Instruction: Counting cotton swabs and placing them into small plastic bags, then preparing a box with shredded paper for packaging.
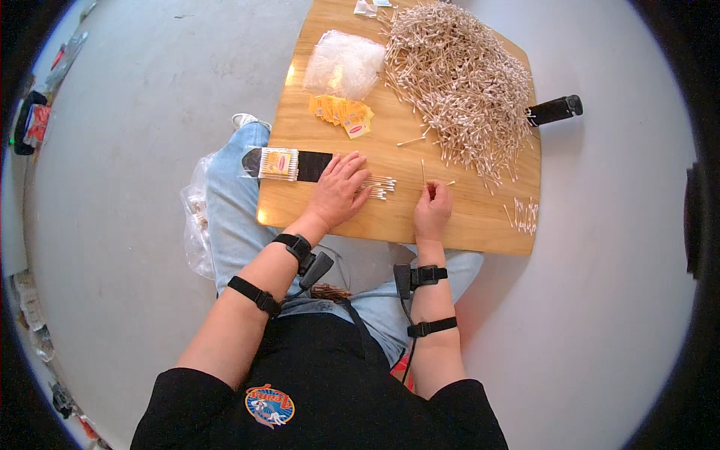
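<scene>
My left hand (339, 189) lies flat on the wooden table, fingers stretched out over a small row of cotton swabs (385, 186) whose tips stick out to the right. Its fingertips touch the end of a black strip (313, 166). On that strip's left part sits a clear bag (291, 164) filled with cotton swabs and a yellow card. To the right, my right hand (433, 211) is closed in a pinch. From its fingers two cotton swabs (423, 171) poke out, one pointing away and one to the right.
A big heap of cotton swabs (465, 82) covers the table's far right. Clear plastic bags (343, 64) and yellow cards (345, 114) lie at the far left. Some loose swabs (525, 216) are near the right edge. A black cylinder (555, 111) juts out beyond that edge.
</scene>
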Available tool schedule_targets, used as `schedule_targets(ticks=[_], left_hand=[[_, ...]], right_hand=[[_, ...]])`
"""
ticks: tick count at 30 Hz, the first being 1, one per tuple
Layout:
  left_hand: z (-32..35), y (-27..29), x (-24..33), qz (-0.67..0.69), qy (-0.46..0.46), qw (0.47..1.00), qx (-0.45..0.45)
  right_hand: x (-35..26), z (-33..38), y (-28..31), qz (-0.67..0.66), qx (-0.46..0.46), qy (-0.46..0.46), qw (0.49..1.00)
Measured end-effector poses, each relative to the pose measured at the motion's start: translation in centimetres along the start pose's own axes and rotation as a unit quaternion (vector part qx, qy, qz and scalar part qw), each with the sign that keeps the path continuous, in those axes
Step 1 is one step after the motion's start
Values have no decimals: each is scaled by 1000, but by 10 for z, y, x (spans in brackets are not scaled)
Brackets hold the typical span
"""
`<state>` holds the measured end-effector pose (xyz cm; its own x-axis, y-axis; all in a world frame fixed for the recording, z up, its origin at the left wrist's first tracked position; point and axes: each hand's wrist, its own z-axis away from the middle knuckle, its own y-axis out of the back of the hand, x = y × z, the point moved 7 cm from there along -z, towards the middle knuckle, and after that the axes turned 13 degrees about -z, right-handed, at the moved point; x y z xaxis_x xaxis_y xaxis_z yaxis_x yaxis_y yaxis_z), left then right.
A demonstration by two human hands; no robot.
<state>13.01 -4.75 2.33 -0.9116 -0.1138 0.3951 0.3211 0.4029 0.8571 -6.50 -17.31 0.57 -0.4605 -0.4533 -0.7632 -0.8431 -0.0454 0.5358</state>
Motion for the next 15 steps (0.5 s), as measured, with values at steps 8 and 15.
schedule_targets(ticks=[8, 15], left_hand=[[0, 0, 2, -1, -2, 1000, -2], [1, 1, 1, -2, 10, 1000, -3]], right_hand=[[-13, -6, -2, 95, -34, 74, 992], [-21, -4, -10, 35, -100, 72, 992]])
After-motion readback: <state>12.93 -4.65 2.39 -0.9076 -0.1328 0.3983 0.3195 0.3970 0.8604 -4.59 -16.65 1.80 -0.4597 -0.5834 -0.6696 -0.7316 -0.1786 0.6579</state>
